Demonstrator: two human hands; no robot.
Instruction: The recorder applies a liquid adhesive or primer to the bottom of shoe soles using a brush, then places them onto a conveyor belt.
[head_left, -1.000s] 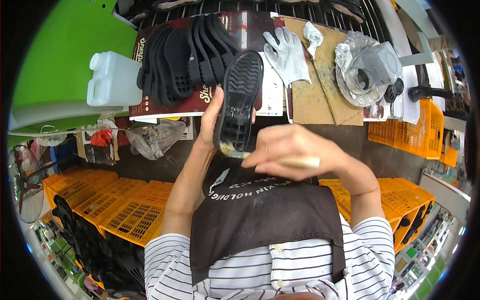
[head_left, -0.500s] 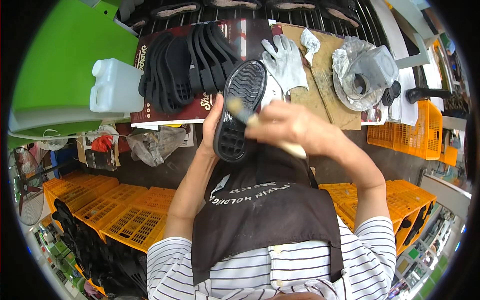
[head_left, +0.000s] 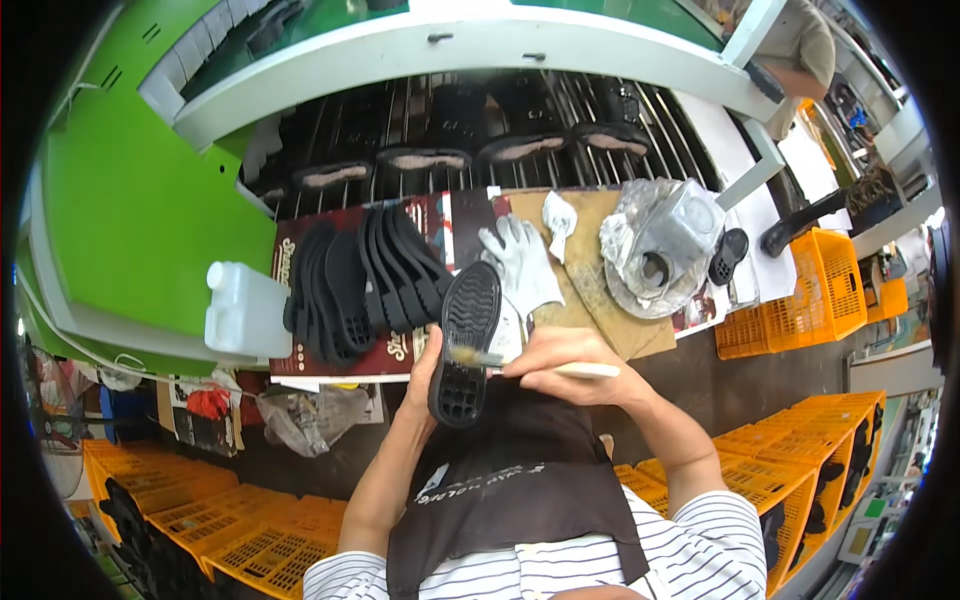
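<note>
A black shoe sole (head_left: 470,310) is held up in my left hand (head_left: 422,375), its recessed side facing me; the surface looks wet and shiny in places. My right hand (head_left: 570,362) is closed round the pale handle of a brush (head_left: 476,356), whose bristles touch the sole around its middle. Several more black soles (head_left: 365,270) stand packed on edge on the table to the left. A white glove (head_left: 520,262) lies just beyond the held sole. At the right, a cloudy plastic container (head_left: 682,240) sits on a crumpled, plastic-wrapped dish (head_left: 630,290).
A white jug (head_left: 248,310) stands left of the soles. Behind the table, several black shoes (head_left: 425,160) rest on a roller conveyor under a pale frame (head_left: 450,45). Orange crates (head_left: 790,310) stand at the right and on both sides behind me. A green machine (head_left: 130,190) fills the left.
The view has tipped up, showing more of the conveyor and frame. My right hand has shifted the brush on the sole, from nearer its upper middle toward the heel pattern.
</note>
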